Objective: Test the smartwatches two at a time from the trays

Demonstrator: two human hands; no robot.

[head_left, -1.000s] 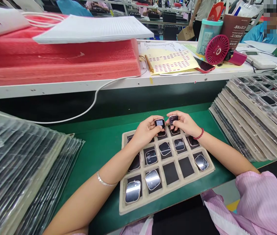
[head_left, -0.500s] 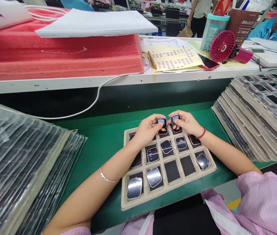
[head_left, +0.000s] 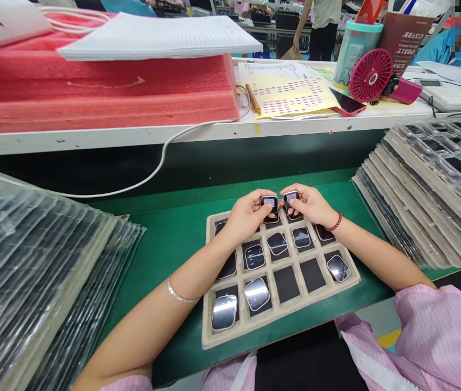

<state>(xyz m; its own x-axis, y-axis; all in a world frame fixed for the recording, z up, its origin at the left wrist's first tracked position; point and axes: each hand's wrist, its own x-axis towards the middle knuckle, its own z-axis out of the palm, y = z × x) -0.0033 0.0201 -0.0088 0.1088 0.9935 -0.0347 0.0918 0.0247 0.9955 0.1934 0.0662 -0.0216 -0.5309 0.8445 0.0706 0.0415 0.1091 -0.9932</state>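
Watches [head_left: 269, 202]: I pinch 1 in my left hand [head_left: 247, 213] and 1 in my right hand [head_left: 311, 205], over the far side of the tray [head_left: 207, 335]. Both show codes [head_left: 291, 196], so that bit looks done. Neither is in a slot yet; 2 near slots [head_left: 286, 284] show black floor.

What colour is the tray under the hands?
The tray is beige; the head view shows it best.
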